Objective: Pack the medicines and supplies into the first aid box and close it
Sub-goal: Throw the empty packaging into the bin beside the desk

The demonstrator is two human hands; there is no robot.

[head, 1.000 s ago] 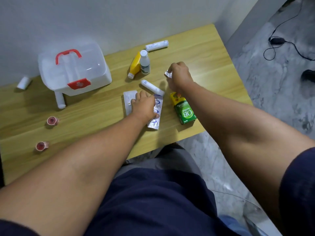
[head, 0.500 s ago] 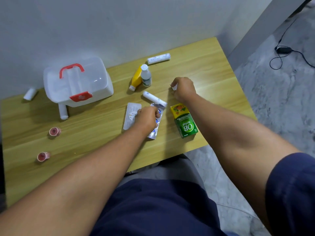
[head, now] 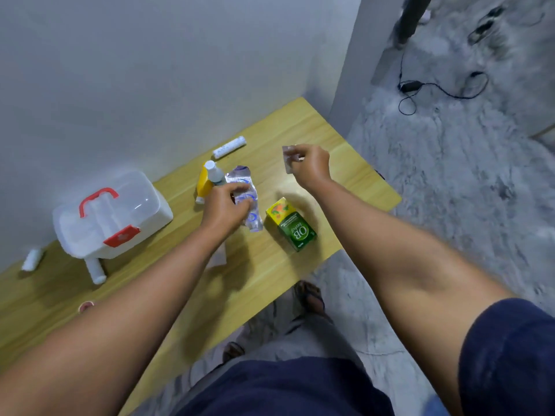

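My left hand (head: 223,204) grips silver blister strips (head: 247,193) and holds them lifted above the wooden table (head: 354,175). My right hand (head: 309,163) pinches a small foil packet (head: 289,160), raised over the table's right part. The white first aid box (head: 111,214) with red handle and red latch stands shut at the left. A green OB carton (head: 292,228) lies between my hands. A yellow bottle (head: 202,181) and a white bottle (head: 214,172) sit behind my left hand. A white tube (head: 229,147) lies near the wall.
Two white rolls lie near the box, one (head: 95,270) in front and one (head: 32,259) at the far left. A red-pink roll (head: 86,306) peeks out beside my left forearm. A white sachet (head: 217,258) lies under my left arm. Cables (head: 420,88) trail on the floor at the right.
My left hand closed on the blister strips and lifted them off the table. My right hand rose with the foil packet. The camera tilted up and back.
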